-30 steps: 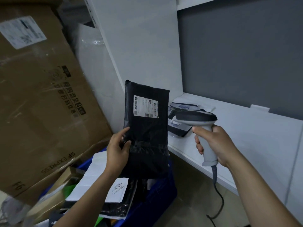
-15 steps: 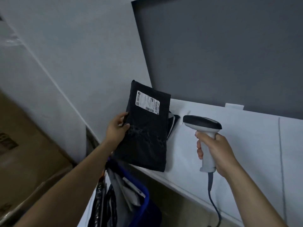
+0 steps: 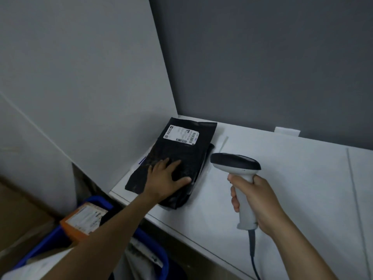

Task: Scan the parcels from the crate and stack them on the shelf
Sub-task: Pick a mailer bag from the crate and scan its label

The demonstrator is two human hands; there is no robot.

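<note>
The parcel point(image 3: 181, 154), upright before, is now stacked on the shelf point(image 3: 282, 178), pressed by the flat left hand point(image 3: 163, 178); the scanner point(image 3: 236, 164) is gripped by the right hand point(image 3: 256, 201).

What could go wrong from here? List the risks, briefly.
1. The black parcel lies on other parcels, its near corner close to the front edge of the shelf. When the left hand pressing flat on it lifts, the slick bags may slide off toward the crate.
2. The scanner in the right hand trails a cable past the shelf edge, where it could snag.
</note>
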